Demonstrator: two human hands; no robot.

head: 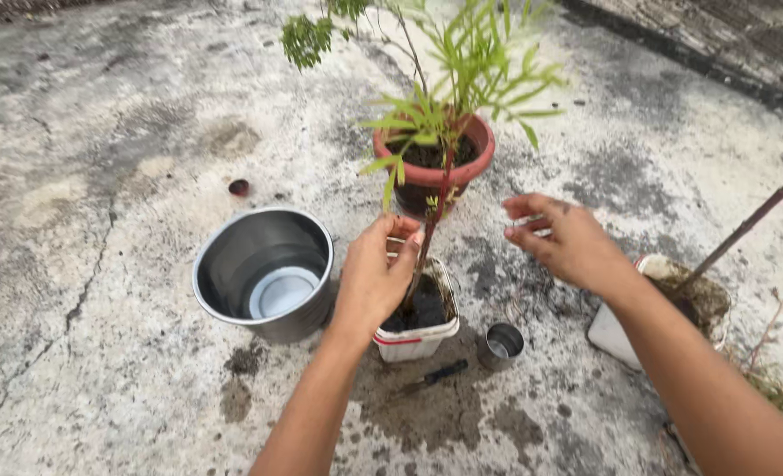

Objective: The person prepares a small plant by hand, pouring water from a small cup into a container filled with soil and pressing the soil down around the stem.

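Left hand [376, 278] grips red-stemmed plant [434, 207]; white tub [420, 339] holds dark soil.

White square pot [418, 339] with red rim stripe, dark soil. Behind it: terracotta-red round pot [433, 172], green leaves. Left of it: grey steel bucket [265, 273], pale blue base inside. Floor [100, 132] mottled grey, cracked.

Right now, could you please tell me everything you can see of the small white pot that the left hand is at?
The white pot is a small squarish container, plastic by the look, with a red stripe near its rim. It stands upright on the stained concrete floor, filled with dark soil. A thin reddish stem rises from it. The left hand rests at its rim, fingers curled around the stem. A steel bucket stands on one side, a small metal cup on the other.
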